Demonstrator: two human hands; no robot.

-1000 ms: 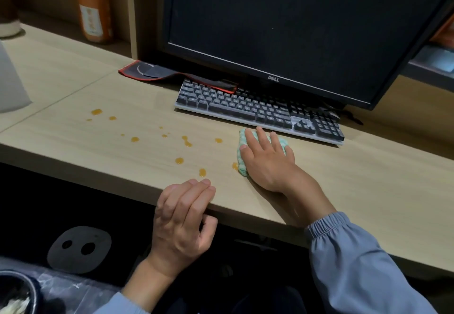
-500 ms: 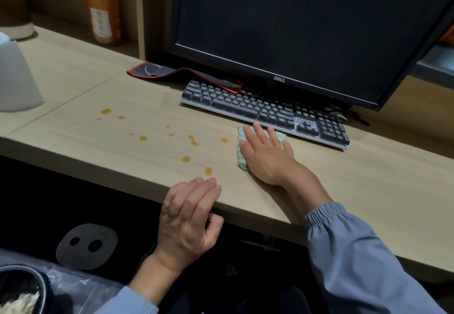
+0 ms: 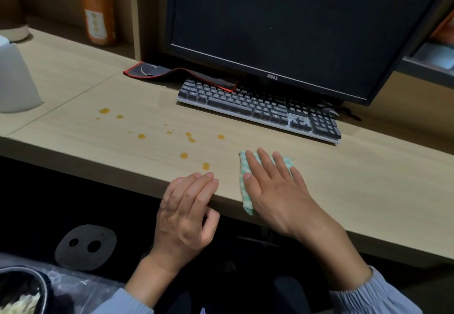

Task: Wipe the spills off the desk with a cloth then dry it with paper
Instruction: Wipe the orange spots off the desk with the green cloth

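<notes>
A folded green-and-white checked cloth (image 3: 245, 186) lies at the front edge of the light wooden desk (image 3: 356, 191), one end hanging over the edge. My right hand (image 3: 275, 191) presses flat on it, fingers spread. Several small orange spills (image 3: 184, 155) dot the desk left of the cloth, the nearest spill (image 3: 205, 166) just beyond my left hand (image 3: 189, 213). That hand curls over the desk's front edge with nothing else in it. A white paper roll (image 3: 14, 77) stands at the far left.
A grey keyboard (image 3: 258, 109) sits behind the cloth under a black monitor (image 3: 294, 23). A red-edged mouse pad (image 3: 172, 73) lies behind the keyboard's left end. An orange bottle (image 3: 98, 16) stands on the back shelf. A bin (image 3: 22, 291) sits below left.
My right hand has dragged the cloth from beside the keyboard back to the desk's front edge, and the spot by the cloth is gone. My left hand has stayed on the edge.
</notes>
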